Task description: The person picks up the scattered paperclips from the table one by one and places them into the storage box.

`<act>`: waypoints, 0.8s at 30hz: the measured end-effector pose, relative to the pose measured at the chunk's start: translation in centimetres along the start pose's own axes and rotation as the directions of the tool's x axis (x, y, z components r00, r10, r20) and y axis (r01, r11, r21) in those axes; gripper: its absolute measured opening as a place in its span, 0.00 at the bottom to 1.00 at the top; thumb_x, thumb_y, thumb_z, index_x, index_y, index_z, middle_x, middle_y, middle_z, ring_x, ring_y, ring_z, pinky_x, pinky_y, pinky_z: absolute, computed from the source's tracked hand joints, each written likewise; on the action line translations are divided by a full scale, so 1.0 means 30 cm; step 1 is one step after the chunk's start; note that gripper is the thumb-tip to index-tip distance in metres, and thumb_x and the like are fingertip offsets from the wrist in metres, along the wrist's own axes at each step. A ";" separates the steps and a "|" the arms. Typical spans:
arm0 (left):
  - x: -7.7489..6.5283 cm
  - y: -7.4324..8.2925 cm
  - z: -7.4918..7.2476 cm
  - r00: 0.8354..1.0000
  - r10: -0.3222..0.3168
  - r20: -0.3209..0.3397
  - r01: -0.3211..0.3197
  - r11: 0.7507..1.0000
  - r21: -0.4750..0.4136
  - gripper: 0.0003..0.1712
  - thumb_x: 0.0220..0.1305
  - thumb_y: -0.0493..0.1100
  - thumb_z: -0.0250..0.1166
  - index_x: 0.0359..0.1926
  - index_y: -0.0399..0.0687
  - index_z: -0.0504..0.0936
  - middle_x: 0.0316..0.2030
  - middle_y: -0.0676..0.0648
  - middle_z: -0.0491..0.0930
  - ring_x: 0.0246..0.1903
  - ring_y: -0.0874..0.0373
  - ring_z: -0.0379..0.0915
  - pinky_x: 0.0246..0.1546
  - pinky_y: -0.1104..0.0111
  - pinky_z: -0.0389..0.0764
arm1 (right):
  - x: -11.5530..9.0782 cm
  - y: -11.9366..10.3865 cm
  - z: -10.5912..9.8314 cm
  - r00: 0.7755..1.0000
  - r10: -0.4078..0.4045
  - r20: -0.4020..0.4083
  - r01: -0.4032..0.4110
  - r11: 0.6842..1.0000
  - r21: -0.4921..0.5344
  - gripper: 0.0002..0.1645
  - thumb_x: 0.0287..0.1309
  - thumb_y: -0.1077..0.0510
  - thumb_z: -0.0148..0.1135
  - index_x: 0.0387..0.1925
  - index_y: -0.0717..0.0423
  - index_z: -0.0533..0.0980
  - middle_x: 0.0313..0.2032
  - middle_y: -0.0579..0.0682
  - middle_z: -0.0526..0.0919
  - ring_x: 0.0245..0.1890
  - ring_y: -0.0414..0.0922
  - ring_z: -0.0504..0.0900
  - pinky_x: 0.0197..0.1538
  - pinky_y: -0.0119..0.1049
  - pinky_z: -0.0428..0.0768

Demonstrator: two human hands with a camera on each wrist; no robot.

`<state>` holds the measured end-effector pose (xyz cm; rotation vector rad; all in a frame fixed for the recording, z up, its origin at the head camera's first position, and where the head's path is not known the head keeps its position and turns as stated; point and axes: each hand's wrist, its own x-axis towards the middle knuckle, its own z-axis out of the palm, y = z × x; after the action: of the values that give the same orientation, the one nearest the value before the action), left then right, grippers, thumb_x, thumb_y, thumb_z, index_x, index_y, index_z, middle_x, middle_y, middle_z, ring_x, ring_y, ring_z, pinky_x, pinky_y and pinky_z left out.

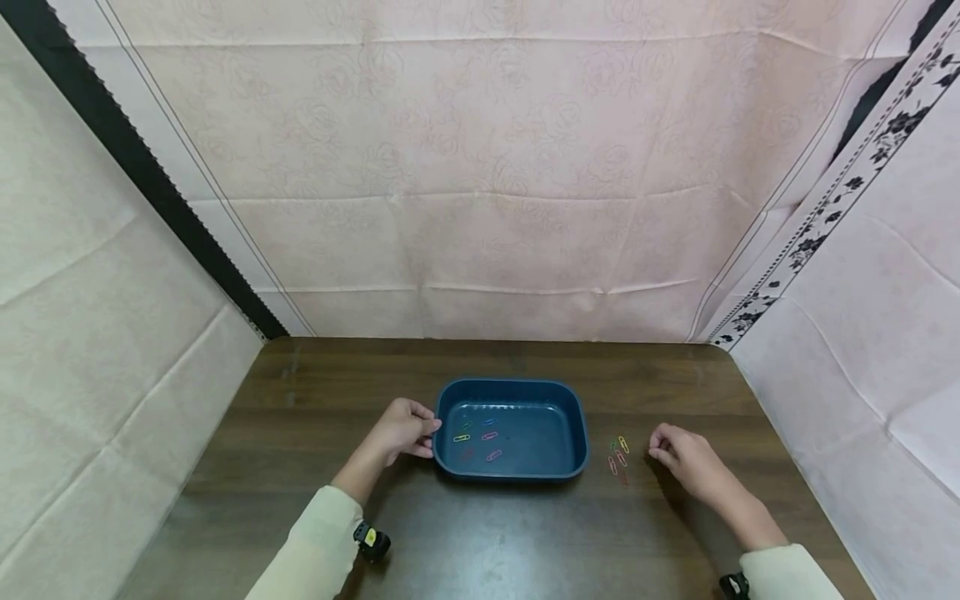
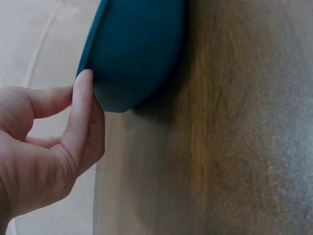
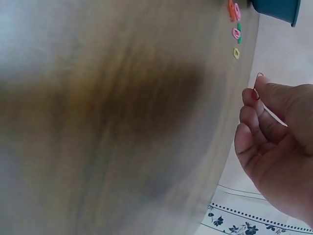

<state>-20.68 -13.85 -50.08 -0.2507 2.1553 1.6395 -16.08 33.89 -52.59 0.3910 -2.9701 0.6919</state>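
Note:
A dark teal rectangular tray (image 1: 512, 469) sits on the wooden table, with several coloured paper clips (image 1: 489, 436) lying flat inside it. At its left rim, my left hand (image 1: 405, 429) pinches the edge between thumb and fingers; the left wrist view shows this hand (image 2: 63, 132) on the tray wall (image 2: 132, 54). My right hand (image 1: 690, 462) is raised to the right of the tray. In the right wrist view, thumb and index finger of that hand (image 3: 276, 132) pinch a red paper clip (image 3: 255, 93). Between tray and right hand lies a loose group of paper clips, including a yellow one (image 1: 623, 444).
In that loose group are also green, pink and red paper clips (image 1: 612, 466). The brown wooden table (image 1: 487, 533) extends in front of the tray. Pale patterned cloth (image 1: 487, 250) hangs behind the table and along both sides.

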 end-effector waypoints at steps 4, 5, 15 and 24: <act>-0.003 0.001 0.000 1.000 0.002 0.002 -0.002 1.000 0.003 0.12 0.73 0.35 0.63 0.51 0.29 0.77 0.38 0.34 0.79 0.28 0.53 0.79 0.32 0.62 0.91 | 0.021 -0.004 -0.019 1.000 -0.025 -0.012 0.025 1.000 0.008 0.11 0.62 0.65 0.70 0.31 0.49 0.76 0.27 0.40 0.77 0.27 0.32 0.71 0.29 0.30 0.75; -0.003 0.001 -0.001 1.000 0.004 0.002 -0.004 1.000 0.003 0.12 0.73 0.35 0.63 0.50 0.29 0.77 0.38 0.34 0.79 0.28 0.53 0.79 0.32 0.62 0.91 | 0.026 -0.006 -0.024 1.000 -0.026 -0.009 0.026 1.000 0.009 0.10 0.63 0.64 0.70 0.32 0.49 0.76 0.27 0.40 0.77 0.27 0.32 0.71 0.29 0.29 0.75; -0.004 -0.002 -0.003 1.000 0.010 0.009 -0.010 1.000 -0.003 0.12 0.74 0.36 0.63 0.51 0.29 0.78 0.36 0.36 0.79 0.28 0.53 0.79 0.31 0.62 0.91 | 0.073 -0.031 -0.051 0.996 -0.064 -0.054 0.065 0.998 0.004 0.09 0.64 0.62 0.70 0.35 0.47 0.77 0.30 0.38 0.79 0.30 0.32 0.73 0.31 0.30 0.76; -0.007 -0.002 -0.005 1.000 0.017 0.020 -0.017 1.000 -0.005 0.13 0.73 0.35 0.63 0.51 0.28 0.77 0.35 0.37 0.79 0.28 0.52 0.79 0.31 0.63 0.91 | 0.117 -0.088 -0.064 0.985 -0.141 -0.104 0.148 0.987 0.065 0.10 0.63 0.64 0.70 0.34 0.48 0.78 0.29 0.39 0.80 0.30 0.32 0.74 0.32 0.30 0.78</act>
<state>-20.51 -14.04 -50.00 -0.2167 2.1442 1.6502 -18.76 31.65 -49.31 0.5539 -2.7960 0.7803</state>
